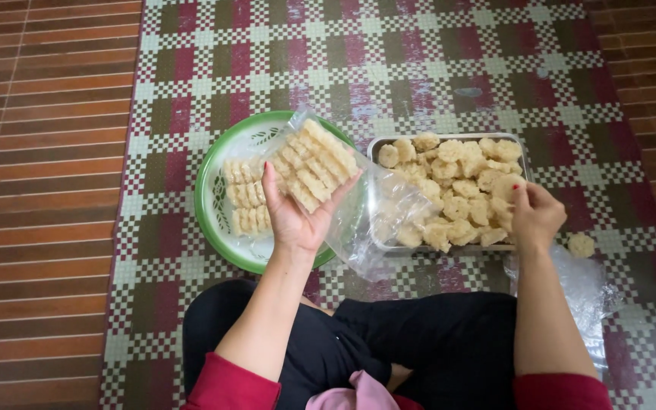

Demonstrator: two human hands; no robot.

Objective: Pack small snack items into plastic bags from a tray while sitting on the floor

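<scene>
- The left hand (295,216) is raised palm-up over the right edge of the green-rimmed round plate (214,220), fingers curled up around a clear plastic bag (343,205) packed with rows of pale round cakes; the grip is closed on the bag from below.
- The packed cakes in the bag (316,163) lie in neat tilted rows across the palm, and the loose open end of the bag trails right over the near-left corner of the tray.
- More cakes in rows (244,197) lie flat on the plate, left of the hand.
- The right hand (534,216) rests at the right edge of the rectangular metal tray (449,139), fingers pinched together on one loose cake (507,186) in the pile.
- The tray is heaped with loose cakes and sits just beside the plate, to its right, on the checked woven mat (389,61).
- One single cake (581,244) lies on the mat just off the tray's near-right corner.
- Crumpled clear plastic (582,292) lies on the mat below the right wrist.
</scene>
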